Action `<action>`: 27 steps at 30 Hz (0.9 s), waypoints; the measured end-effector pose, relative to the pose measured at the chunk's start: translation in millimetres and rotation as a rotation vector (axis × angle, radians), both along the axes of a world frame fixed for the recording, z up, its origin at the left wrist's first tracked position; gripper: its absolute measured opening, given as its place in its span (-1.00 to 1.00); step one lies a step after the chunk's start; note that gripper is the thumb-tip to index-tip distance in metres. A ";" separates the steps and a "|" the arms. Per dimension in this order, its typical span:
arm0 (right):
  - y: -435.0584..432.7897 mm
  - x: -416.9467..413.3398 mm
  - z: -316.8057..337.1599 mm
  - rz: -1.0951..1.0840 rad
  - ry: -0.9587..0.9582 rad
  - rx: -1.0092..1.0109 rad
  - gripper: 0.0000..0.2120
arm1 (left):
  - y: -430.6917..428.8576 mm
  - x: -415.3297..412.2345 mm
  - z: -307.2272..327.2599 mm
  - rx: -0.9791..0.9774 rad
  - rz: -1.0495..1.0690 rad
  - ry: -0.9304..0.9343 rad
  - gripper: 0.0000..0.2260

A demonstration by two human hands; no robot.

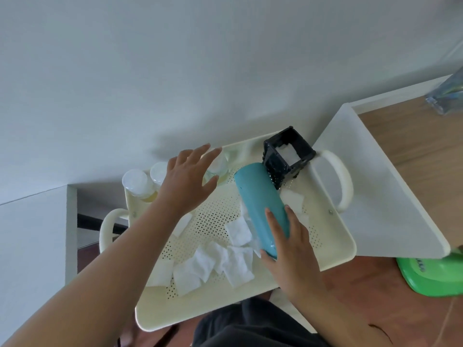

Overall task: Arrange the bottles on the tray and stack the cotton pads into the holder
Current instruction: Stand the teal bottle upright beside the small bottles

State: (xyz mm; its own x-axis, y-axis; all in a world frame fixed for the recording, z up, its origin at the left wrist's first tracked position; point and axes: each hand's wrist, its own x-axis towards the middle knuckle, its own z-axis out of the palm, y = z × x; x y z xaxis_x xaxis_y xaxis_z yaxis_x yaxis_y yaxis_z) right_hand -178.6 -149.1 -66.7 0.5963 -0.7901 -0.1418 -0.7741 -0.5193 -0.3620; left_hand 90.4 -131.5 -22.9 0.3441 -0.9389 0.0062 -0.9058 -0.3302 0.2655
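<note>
A cream perforated tray (333,242) with two loop handles lies in front of me. My right hand (292,249) grips a teal bottle (258,196) that leans over the tray's middle. My left hand (186,179) hovers with fingers spread above clear bottles (136,184) with white caps standing along the tray's far-left rim. Several white cotton pads (215,261) lie scattered on the tray floor. A black square holder (288,156) stands at the far-right corner with a white pad inside it.
A white shelf board (375,176) borders the tray on the right, with a wooden surface (413,146) beyond it. A green plastic lid (431,276) lies at the near right. A white wall rises behind. My dark trousers (250,326) show below the tray.
</note>
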 end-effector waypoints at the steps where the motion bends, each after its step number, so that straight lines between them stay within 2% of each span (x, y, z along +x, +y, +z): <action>1: 1.0 0.7 0.3 -0.026 -0.001 0.004 -0.04 | 0.2 0.4 -1.4 0.003 -0.003 -0.011 -0.43; 7: -0.3 2.4 13.2 -0.042 -0.016 -0.018 -0.09 | -0.5 0.4 -5.6 0.012 -0.017 -0.074 -0.39; 17: -29.5 16.6 91.2 0.046 -0.110 -0.128 -0.48 | -0.6 -0.9 -4.7 0.003 -0.014 -0.063 -0.40; 27: -70.3 69.5 131.7 0.101 -0.174 -0.176 -0.61 | -0.9 1.0 -6.2 -0.016 -0.006 -0.031 -0.40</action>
State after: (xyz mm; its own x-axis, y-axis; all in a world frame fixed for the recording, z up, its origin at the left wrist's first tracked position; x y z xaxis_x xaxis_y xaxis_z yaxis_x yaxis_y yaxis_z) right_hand -109.1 -219.4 65.0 0.6769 -0.7287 0.1040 -0.6490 -0.6575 -0.3828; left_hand 91.4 -132.4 -29.1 0.3376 -0.9408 0.0318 -0.9158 -0.3204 0.2422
